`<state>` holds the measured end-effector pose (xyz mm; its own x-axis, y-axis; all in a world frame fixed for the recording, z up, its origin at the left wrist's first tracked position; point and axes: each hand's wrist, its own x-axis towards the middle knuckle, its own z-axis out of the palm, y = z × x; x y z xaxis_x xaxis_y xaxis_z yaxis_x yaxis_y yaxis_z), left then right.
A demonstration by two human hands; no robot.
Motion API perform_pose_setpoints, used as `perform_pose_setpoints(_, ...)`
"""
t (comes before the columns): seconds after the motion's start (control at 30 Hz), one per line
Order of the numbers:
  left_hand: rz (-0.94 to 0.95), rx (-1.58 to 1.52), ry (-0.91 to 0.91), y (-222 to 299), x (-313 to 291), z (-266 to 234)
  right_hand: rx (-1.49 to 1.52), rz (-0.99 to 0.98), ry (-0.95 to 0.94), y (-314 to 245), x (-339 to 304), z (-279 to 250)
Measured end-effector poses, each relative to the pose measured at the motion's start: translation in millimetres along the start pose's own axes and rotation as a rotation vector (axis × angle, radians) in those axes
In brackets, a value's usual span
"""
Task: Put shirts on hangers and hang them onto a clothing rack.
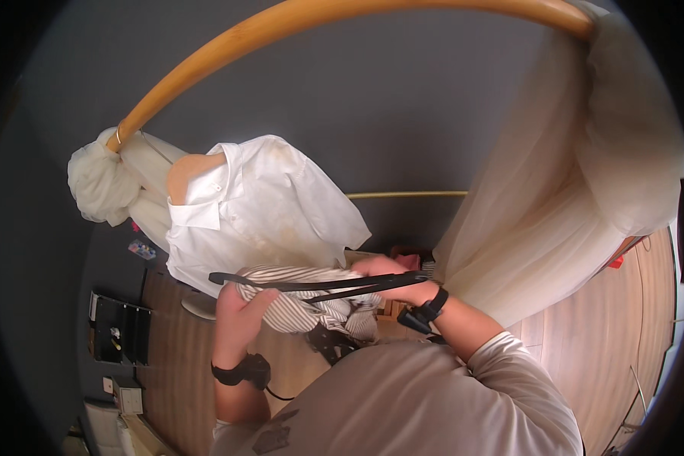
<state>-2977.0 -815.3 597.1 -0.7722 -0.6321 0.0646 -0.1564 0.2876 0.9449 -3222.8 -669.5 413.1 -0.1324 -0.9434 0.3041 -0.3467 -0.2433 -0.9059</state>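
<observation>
A brown-and-white striped garment (281, 313) hangs bunched between my two hands in front of my chest. Along its top runs a thin black clothes hanger (334, 286), with two dark bars that meet near my right hand. My left hand (241, 308) is closed on the garment at the hanger's left end, thumb on top. At the other end, my right hand (394, 283) grips the hanger and cloth; the bars partly hide its fingers. Beneath the stripes shows a dark patterned cloth (329, 343). Just beyond hangs a white collared shirt (270, 201) with yellowish stains, a tan wooden shape at its collar.
Overhead arches a thick wooden rail (296, 19). Sheer cream fabric drapes from its right end (539, 175) and gathers at its left (102, 178). A thin yellow bar (406, 194) crosses before the dark wall. Black shelving (120, 332) stands left on the wood floor (178, 365).
</observation>
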Motion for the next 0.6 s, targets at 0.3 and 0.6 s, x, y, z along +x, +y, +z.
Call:
perform_pose_setpoints(0.3,0.018,0.944,0.047,-38,-8,-21,0.102,0.302,0.291,-83,15,-59)
perform_pose_setpoints(0.6,0.269,0.591,0.324,-41,9,-5,-0.088,0.046,-0.088,-170,31,16)
